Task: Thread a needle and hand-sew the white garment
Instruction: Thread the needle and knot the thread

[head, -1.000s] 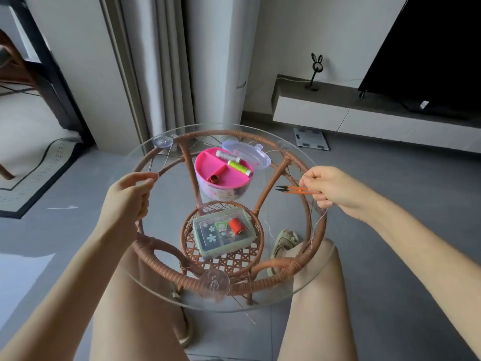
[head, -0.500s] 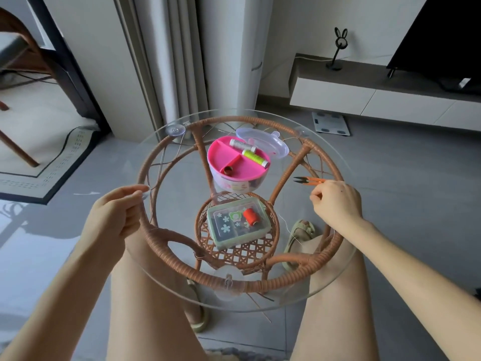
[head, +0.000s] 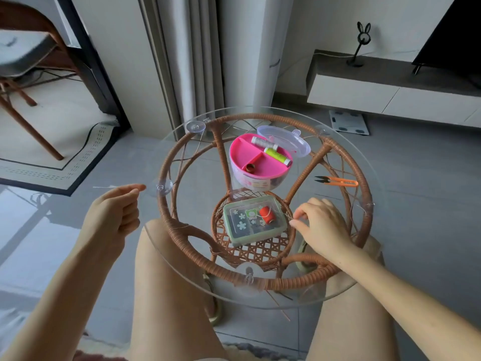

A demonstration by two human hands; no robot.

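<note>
My left hand [head: 114, 212] hovers left of the round glass table [head: 369, 162], thumb and forefinger pinching a thin pale thread [head: 104, 187] that sticks out to the left. My right hand [head: 321, 225] is over the table's right side. Its curled fingertips pinch a fine thread beside the orange-red spool [head: 267, 215], which lies on a green clear-lidded sewing box [head: 250, 225]. Orange thread snips [head: 338, 181] lie on the glass beyond my right hand. A pink round sewing box [head: 257, 162] holds a white spool [head: 264, 143] and a green spool [head: 277, 156]. No needle or white garment is visible.
The glass top sits on a brown rattan frame [head: 166, 204]. A clear lid [head: 283, 138] leans behind the pink box. My bare knees are under the table's near edge. A chair [head: 23, 74] stands far left, a low TV cabinet [head: 390, 95] far right.
My right hand has put the snips down on the glass and moved toward me to the orange-red spool. My left hand has stayed left of the table, still pinching the thread.
</note>
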